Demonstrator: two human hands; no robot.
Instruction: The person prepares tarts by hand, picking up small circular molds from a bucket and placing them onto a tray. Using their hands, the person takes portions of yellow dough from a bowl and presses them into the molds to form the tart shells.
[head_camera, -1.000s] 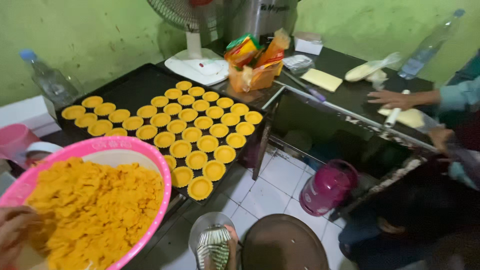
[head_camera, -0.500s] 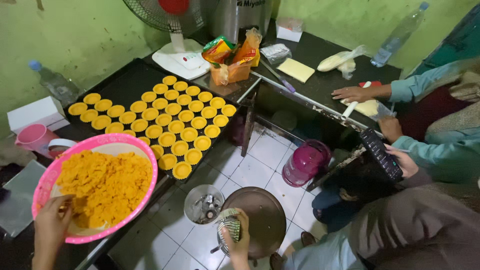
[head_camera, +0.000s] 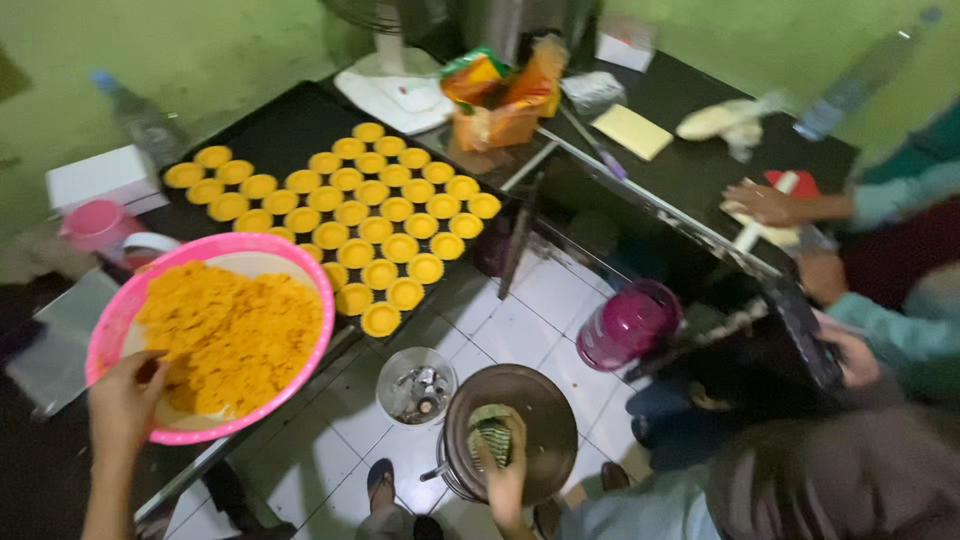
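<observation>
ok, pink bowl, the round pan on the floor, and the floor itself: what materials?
Pink bowl: likely plastic, uniform bright colour with a smooth, thin rim; left hand holds its edge. Round pan: probably metal, dark dull brown with a thin rim; right hand presses a green-striped cloth into it. Floor: glazed ceramic tile by its white gloss and grout lines.

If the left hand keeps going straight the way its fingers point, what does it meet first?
The left hand already sits at the rim of the pink bowl, fingers pointing up and inward. Going straight on, it would likely meet the heap of orange crumbly filling first, though depth is hard to judge.
</observation>
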